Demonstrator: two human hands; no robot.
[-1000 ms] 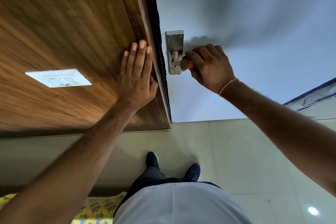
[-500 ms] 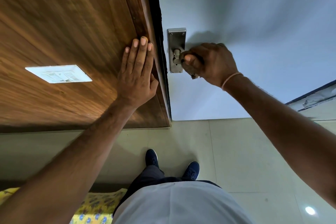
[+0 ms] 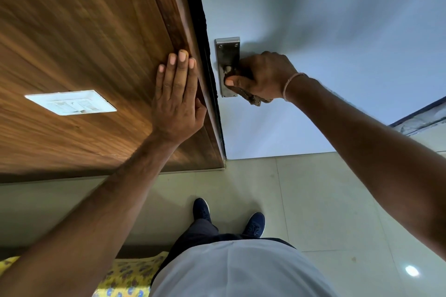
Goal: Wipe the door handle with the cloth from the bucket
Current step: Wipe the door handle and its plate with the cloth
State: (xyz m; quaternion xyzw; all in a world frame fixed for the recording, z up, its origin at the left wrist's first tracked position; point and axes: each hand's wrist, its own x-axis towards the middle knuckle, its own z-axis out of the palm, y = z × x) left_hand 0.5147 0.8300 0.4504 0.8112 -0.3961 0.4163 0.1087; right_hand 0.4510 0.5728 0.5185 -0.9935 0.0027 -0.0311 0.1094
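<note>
Head view. Your right hand [image 3: 261, 76] is closed around a brown cloth [image 3: 251, 97], pressing it onto the door handle [image 3: 228, 66] at the 12 o'clock position on the white door [image 3: 325, 31]. At 10 o'clock, your left hand [image 3: 177, 101] lies flat, fingers extended, on the wooden panel [image 3: 84, 31], holding nothing.

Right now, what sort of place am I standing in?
Probably a room in a home, at a doorway. A pale door with a metal handle plate meets a wood-panelled wall bearing a white switch plate, above a tiled floor.
</note>
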